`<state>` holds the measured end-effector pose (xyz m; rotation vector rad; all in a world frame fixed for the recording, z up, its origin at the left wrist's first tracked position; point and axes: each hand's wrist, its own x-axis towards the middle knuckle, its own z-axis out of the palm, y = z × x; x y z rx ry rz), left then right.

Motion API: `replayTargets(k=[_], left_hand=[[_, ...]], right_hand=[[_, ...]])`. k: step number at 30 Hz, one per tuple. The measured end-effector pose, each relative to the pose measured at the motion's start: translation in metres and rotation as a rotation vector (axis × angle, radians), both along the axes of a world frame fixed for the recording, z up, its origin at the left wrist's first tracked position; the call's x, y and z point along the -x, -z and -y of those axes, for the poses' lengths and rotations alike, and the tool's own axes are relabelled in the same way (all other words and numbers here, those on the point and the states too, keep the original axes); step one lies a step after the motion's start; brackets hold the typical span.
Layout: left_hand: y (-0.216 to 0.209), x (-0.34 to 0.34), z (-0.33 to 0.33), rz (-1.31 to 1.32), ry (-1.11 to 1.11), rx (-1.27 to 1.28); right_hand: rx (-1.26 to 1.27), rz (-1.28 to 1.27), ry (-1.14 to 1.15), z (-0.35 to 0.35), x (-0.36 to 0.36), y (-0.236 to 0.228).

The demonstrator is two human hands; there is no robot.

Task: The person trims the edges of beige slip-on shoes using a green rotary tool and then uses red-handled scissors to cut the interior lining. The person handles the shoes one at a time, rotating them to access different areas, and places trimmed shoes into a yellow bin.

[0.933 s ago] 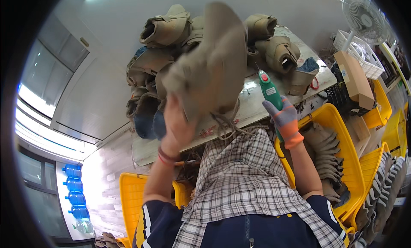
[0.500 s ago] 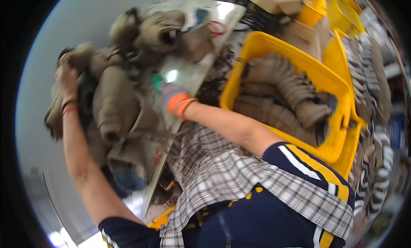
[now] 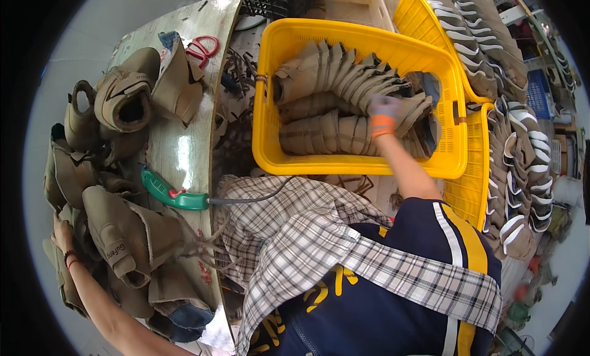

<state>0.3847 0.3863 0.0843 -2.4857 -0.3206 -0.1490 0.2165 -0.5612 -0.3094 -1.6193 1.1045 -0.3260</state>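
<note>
1. The right hand [image 3: 385, 106], in a grey and orange glove, is at 2 o'clock, over the tan shoe tops [image 3: 332, 131] in the yellow basket [image 3: 362, 166]. It is blurry, so I cannot tell how open its grip is or if it has hold of one.
2. The bare left hand [image 3: 62, 234] is between 8 and 9 o'clock, touching the shoe pile [image 3: 110, 224] on the counter [image 3: 184, 162]. Its thumb is hidden, so I cannot tell if its grip has hold of anything.
3. The shoe tops in the basket, at 1 o'clock, sit one inside the next, likely to save room.
4. The green tool [image 3: 174, 197] lies near 9 o'clock with no hand on it, maybe to keep both hands free. Its cord [image 3: 258, 200] goes over the checked apron [image 3: 319, 227]; the far end is hard to see.
5. Red scissors [image 3: 203, 50] lie at 11 o'clock; their blades are hard to make out.
6. The bottom of the pile is hidden under the top pieces.
</note>
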Motion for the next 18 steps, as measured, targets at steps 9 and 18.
replayTargets(k=[9, 18], left_hand=[[-0.034, 0.038, 0.121, 0.323, 0.222, 0.297], [0.013, 0.181, 0.485, 0.155, 0.551, 1.256]], right_hand=[[-0.181, -0.665, 0.081, 0.101, -0.016, 0.017], [-0.957, 0.158, -0.037, 0.152, 0.070, 0.103]])
